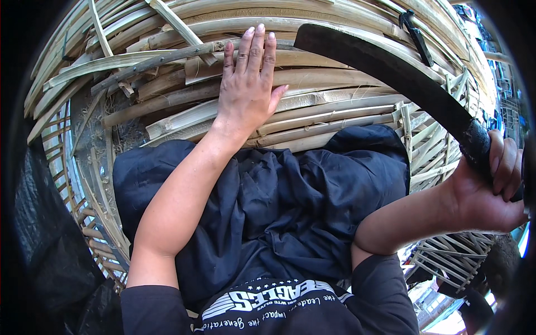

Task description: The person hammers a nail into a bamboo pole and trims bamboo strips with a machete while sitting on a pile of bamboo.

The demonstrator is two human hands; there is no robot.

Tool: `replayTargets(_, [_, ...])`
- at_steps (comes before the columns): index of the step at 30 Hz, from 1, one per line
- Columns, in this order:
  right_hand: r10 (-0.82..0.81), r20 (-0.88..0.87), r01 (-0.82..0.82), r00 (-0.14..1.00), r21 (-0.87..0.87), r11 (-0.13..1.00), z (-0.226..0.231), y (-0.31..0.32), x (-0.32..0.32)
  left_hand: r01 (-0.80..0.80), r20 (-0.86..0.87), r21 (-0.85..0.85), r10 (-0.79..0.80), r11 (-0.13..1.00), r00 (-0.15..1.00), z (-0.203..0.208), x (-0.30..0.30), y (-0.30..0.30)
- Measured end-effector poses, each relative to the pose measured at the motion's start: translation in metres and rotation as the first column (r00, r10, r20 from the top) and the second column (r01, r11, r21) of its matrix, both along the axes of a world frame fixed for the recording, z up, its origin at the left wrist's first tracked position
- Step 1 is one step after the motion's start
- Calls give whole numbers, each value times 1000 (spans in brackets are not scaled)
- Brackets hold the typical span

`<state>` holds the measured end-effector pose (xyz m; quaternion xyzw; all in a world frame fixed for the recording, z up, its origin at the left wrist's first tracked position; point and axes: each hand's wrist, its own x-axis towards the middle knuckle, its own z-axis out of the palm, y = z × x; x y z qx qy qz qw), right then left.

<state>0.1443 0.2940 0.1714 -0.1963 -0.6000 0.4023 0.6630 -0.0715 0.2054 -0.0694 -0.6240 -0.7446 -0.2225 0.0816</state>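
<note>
My left hand lies palm down with its fingers stretched out, over a thin bamboo stick and split bamboo pieces. It is not closed round anything. At the right, my raised right hand is wrapped round the dark handle of a machete. Its long, dark, curved blade reaches up and left across the bamboo. The squared tip appears near the right end of the stick; I cannot tell whether they touch. Split bamboo strips lie side by side in front of my lap.
A narrow black object rests on the bamboo at the far right. Slatted bamboo stands beside my right knee, and a bamboo lattice is at the lower right. Black plastic sheeting hangs at the left. Dark cloth covers my lap.
</note>
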Motion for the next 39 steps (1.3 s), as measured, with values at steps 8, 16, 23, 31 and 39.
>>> replayTargets(8, [-4,1,4,1000,21,1000,0,-3,-5,-13,-5,0,13,1000,1000,1,1,0])
replayTargets(16, [-8,-44,8,999,0,1000,-1,-2,-5,-14,-6,2,14,1000,1000,1,1,0])
replayTargets(23, [24,-5,-24,1000,6,1000,-1,3,3,-11,-8,6,11,1000,1000,0,0,-1])
replayTargets(31, [-30,11,30,999,30,999,-1,0,-1,-11,-15,-1,11,1000,1000,-1,0,0])
replayTargets(39, [62,177,-79,982,94,992,4,4,7,-10,-9,2,10,1000,1000,0,0,-1])
